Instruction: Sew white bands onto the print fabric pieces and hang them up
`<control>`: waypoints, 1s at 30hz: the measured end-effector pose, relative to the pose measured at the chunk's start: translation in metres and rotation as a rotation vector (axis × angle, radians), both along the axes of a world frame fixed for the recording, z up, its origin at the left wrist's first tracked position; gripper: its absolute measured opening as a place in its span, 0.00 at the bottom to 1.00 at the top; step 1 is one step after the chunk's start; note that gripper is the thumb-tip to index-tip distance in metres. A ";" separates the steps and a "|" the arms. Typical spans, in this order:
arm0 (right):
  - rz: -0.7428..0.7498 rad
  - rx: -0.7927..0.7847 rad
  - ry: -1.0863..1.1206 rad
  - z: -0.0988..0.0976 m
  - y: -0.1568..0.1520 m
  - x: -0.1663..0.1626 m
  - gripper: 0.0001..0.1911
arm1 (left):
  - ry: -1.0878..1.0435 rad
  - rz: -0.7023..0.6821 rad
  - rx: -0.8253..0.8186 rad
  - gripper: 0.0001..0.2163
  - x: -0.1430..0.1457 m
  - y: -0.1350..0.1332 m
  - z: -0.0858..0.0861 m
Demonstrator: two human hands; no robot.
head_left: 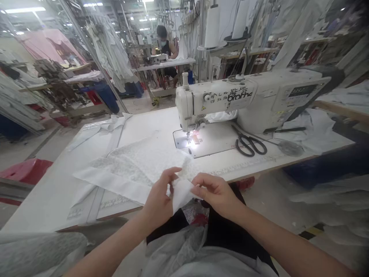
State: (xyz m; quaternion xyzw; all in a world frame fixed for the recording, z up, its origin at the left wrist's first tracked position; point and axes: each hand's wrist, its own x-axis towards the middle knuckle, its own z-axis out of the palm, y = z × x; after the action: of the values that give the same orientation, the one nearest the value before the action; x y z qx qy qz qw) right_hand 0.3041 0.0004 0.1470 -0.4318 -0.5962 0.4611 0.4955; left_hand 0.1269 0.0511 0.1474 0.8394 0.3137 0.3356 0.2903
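Note:
A white patterned fabric piece [135, 161] with a plain white band spreads over the table's front, left of the needle. Its near right corner rises at the table edge between my hands. My left hand [161, 192] is closed on the fabric, thumb and forefinger pinching its upper fold. Opposite it, my right hand [216, 192] pinches the same corner with thumb and fingertips. Beyond them stands a white sewing machine [213, 100], its lamp lighting the needle plate [184, 139]. The fabric's far edge lies close to that plate.
Black scissors [249, 144] lie on the sewing table [161, 119] right of the needle. Ruler markings [239, 167] run along the front edge. More white cloth lies at the table's left end and behind the scissors. Thread cones [212, 29] stand behind. A person [165, 44] sits at another machine.

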 end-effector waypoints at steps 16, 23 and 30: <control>0.407 0.046 0.175 0.040 -0.041 0.017 0.06 | -0.332 -0.550 -0.464 0.05 0.009 -0.063 0.045; 0.402 -0.413 0.219 -0.007 -0.001 0.001 0.16 | -0.252 -0.151 -0.731 0.02 0.006 -0.059 0.024; 0.058 -0.159 -0.048 -0.008 -0.011 -0.028 0.04 | 0.040 0.503 0.097 0.13 0.001 -0.028 0.006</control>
State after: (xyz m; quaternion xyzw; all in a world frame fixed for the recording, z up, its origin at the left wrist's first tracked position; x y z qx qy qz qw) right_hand 0.2760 -0.0111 0.1391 -0.4631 -0.5819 0.5106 0.4316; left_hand 0.1282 0.0234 0.1539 0.7544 0.5019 0.3953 0.1506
